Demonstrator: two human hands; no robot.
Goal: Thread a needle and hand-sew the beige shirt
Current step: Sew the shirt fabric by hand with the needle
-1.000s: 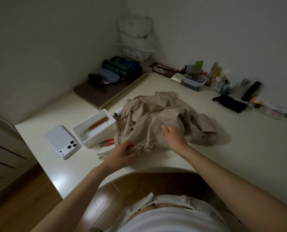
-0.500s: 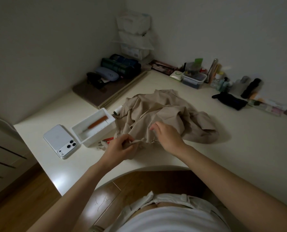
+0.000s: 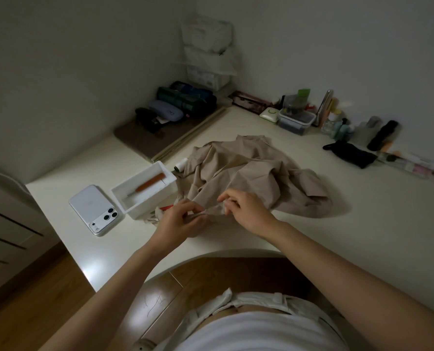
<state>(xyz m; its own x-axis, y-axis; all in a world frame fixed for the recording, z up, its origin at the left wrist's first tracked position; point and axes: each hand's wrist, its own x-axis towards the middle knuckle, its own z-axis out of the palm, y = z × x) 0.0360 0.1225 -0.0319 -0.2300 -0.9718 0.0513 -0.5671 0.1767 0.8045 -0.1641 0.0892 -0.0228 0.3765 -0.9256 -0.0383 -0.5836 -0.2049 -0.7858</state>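
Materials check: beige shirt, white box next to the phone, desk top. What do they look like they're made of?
The beige shirt: thin matte woven cloth, lying in soft crumpled folds. The white box: likely rigid plastic, smooth, opaque, straight thin walls. The desk top: smooth, slightly glossy cream surface with soft light reflections near the front edge; laminate or painted board, cannot tell which.

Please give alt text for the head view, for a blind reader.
Left hand and right hand pinch the near edge of a crumpled beige shirt on a desk; a white tray and phone lie left of it.
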